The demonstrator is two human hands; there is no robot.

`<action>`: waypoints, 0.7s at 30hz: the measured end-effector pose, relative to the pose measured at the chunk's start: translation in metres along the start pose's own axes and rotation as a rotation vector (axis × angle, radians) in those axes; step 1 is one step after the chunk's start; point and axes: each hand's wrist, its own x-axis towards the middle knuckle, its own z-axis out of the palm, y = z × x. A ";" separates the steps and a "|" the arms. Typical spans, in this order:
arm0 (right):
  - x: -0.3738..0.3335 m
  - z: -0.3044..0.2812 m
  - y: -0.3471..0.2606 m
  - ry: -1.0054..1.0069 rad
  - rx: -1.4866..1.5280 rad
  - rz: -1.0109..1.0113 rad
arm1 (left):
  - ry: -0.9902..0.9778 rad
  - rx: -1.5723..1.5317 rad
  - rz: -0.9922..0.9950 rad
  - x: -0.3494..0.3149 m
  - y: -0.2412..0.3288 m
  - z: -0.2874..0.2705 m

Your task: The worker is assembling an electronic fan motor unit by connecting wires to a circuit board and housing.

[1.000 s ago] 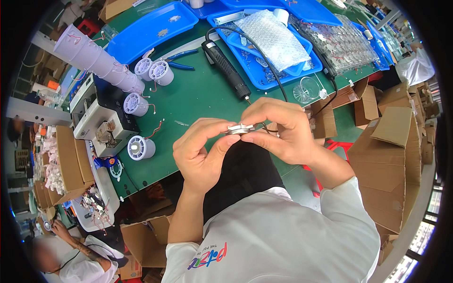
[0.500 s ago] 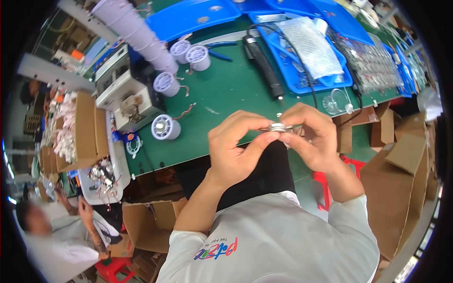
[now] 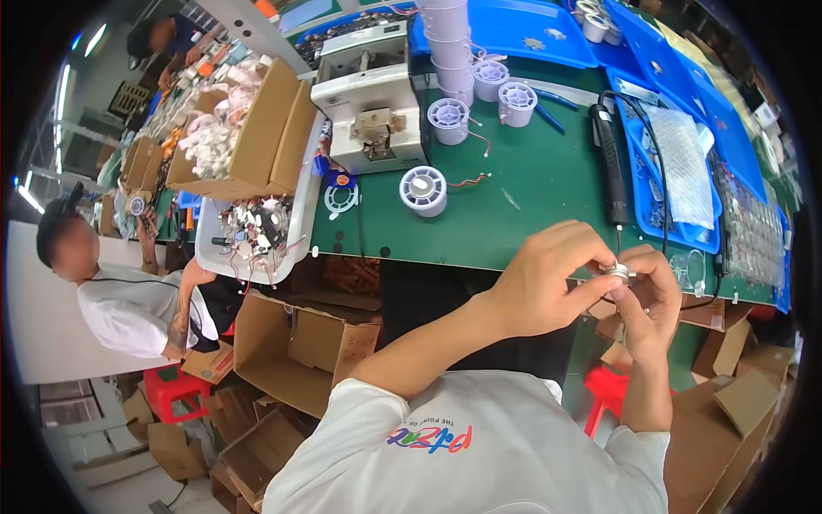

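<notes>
Between the fingertips of both hands sits a small round silver metal part (image 3: pixel 619 271), held just over the front edge of the green workbench (image 3: pixel 505 227). My left hand (image 3: pixel 544 278) pinches it from the left with thumb and forefinger. From the right, my right hand (image 3: pixel 652 304) grips it with thumb and bent fingers, which hide part of it. Right behind the hands lies a black electric screwdriver (image 3: pixel 610 163), its bit pointing toward them. A lilac cylindrical housing (image 3: pixel 424 193) with a silver disc in its middle and a red wire stands to the left.
More lilac housings (image 3: pixel 517 104) and a tall stack of them (image 3: pixel 447 47) stand behind, near blue-handled pliers (image 3: pixel 550 116). A grey-white machine (image 3: pixel 368 103) is at the left. Blue trays (image 3: pixel 638 197) line the right. A white bin (image 3: pixel 300 231) holds wired parts. A co-worker (image 3: pixel 128 300) sits far left.
The view has swung left, so the bench and my hands appear farther right in the picture. Both hands still hold the silver part; my right hand has turned more upright beneath it.
</notes>
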 end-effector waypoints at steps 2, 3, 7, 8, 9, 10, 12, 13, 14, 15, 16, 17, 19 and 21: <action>0.000 0.000 -0.001 -0.032 -0.007 -0.004 | -0.022 0.027 0.030 -0.001 0.000 -0.003; -0.001 0.000 -0.002 -0.044 -0.016 -0.006 | -0.035 0.034 0.047 -0.001 0.000 -0.004; 0.009 0.006 -0.007 -0.105 -0.086 0.076 | -0.053 0.020 -0.136 -0.007 0.002 -0.016; 0.012 0.008 -0.011 -0.102 -0.117 0.104 | -0.058 0.003 -0.135 -0.005 0.001 -0.017; 0.014 0.012 -0.006 -0.063 -0.075 0.065 | -0.048 -0.015 -0.134 -0.006 -0.003 -0.016; 0.015 0.012 -0.001 -0.019 -0.040 0.021 | -0.044 -0.039 -0.131 -0.007 -0.007 -0.014; 0.017 0.002 -0.005 -0.142 -0.156 0.050 | -0.038 -0.075 -0.198 -0.010 -0.005 -0.015; 0.016 -0.001 -0.005 -0.169 -0.175 0.057 | -0.036 -0.079 -0.209 -0.010 -0.005 -0.013; 0.016 0.000 -0.004 -0.157 -0.166 0.043 | -0.044 -0.070 -0.220 -0.011 -0.006 -0.013; 0.013 -0.001 -0.003 -0.146 -0.158 0.028 | -0.053 -0.058 -0.231 -0.011 -0.007 -0.012; 0.013 -0.002 -0.002 -0.116 -0.175 0.022 | -0.076 -0.078 -0.215 -0.012 -0.007 -0.012; 0.013 -0.002 -0.002 -0.137 -0.183 0.001 | -0.072 -0.056 -0.222 -0.013 -0.008 -0.013; 0.011 -0.006 -0.002 -0.147 -0.199 -0.022 | -0.077 -0.042 -0.222 -0.015 -0.009 -0.012; 0.011 -0.010 -0.002 -0.162 -0.199 -0.024 | -0.084 -0.055 -0.233 -0.016 -0.008 -0.012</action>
